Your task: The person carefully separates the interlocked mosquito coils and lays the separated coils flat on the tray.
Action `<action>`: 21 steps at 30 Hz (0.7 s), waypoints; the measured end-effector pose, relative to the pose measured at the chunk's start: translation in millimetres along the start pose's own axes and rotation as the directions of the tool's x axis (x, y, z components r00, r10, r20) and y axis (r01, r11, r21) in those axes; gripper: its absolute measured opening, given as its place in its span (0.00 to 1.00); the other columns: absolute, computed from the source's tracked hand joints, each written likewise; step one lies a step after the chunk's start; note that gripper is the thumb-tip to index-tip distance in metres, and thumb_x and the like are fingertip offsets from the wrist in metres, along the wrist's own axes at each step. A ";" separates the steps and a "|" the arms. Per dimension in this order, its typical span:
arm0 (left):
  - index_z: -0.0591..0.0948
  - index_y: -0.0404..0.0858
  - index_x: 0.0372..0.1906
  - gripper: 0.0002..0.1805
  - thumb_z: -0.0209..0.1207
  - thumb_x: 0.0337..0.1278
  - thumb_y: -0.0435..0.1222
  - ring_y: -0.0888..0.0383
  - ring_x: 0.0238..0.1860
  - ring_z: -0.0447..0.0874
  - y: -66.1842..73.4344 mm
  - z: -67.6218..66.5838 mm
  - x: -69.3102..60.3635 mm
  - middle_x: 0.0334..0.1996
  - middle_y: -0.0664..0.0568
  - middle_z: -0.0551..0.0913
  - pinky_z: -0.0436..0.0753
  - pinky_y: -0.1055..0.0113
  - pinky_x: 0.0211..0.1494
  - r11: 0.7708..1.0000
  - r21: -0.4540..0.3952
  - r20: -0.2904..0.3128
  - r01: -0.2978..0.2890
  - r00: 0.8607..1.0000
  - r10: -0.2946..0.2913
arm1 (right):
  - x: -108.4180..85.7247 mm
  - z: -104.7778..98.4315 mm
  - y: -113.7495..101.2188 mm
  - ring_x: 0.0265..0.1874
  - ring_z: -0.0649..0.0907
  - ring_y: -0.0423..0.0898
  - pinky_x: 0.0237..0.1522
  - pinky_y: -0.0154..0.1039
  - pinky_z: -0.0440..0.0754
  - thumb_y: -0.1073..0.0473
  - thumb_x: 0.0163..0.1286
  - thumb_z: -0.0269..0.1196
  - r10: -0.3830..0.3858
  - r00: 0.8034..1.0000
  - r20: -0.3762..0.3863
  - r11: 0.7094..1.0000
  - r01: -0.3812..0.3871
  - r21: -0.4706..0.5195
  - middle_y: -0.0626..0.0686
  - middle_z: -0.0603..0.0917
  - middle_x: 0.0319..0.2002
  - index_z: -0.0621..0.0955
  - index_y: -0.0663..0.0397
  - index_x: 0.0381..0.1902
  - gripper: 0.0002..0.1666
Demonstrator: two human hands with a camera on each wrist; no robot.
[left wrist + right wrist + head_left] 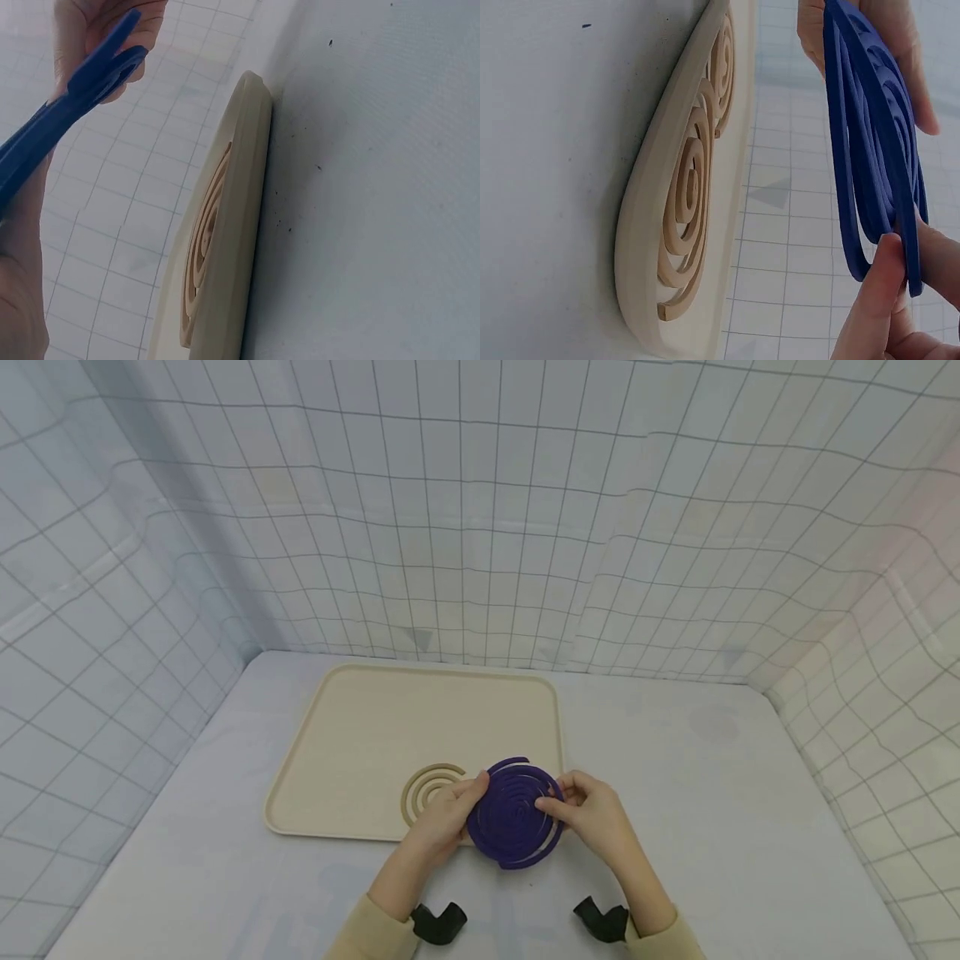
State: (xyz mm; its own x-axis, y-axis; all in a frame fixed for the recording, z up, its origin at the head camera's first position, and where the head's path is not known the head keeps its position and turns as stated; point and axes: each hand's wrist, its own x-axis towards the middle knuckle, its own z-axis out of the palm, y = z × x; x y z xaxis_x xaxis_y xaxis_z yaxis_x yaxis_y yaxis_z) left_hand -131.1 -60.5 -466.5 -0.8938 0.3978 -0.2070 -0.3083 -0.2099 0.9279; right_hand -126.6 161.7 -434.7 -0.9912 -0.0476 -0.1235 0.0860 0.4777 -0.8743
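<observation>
Two nested purple-blue mosquito coils (513, 814) are held up above the tray's front edge. My left hand (448, 814) grips their left side, thumb on the top face and fingers behind. At the right edge, my right hand (596, 814) pinches the outer band between thumb and fingers. In the right wrist view, the coils (877, 150) stand slightly apart at the lower end, where the right fingertips (885, 277) grip. A tan coil (681, 244) lies flat on the tray, with another tan coil (730, 75) beside it. In the head view, my left hand partly hides the tan coils.
The cream tray (435, 710) has a raised rim and rests on a white table (675, 760). Grid-patterned white sheets (487, 527) stand behind and on both sides. Black curved pieces (438, 924) sit at both wrists. Small dark specks (319, 167) dot the table.
</observation>
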 end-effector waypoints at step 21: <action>0.72 0.24 0.62 0.30 0.65 0.53 0.30 0.51 0.58 0.80 -10.4 17.8 6.2 0.58 0.35 0.79 0.78 0.59 0.64 0.996 0.061 -0.267 -0.066 0.960 0.080 | 0.7 10.2 2.0 0.28 0.79 0.40 0.28 0.30 0.80 0.58 0.57 0.74 -0.053 0.996 -0.066 0.999 0.054 0.005 0.51 0.83 0.29 0.81 0.58 0.36 0.15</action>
State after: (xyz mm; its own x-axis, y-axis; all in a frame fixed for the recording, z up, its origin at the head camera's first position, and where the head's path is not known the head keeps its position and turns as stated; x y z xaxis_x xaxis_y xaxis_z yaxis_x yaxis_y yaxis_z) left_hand -127.6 -40.0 -471.9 -0.9699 0.1271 -0.2075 -0.2284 -0.1808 0.9566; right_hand -126.1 153.6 -441.3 -0.9989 -0.0151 -0.0454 0.0330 0.4697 -0.8822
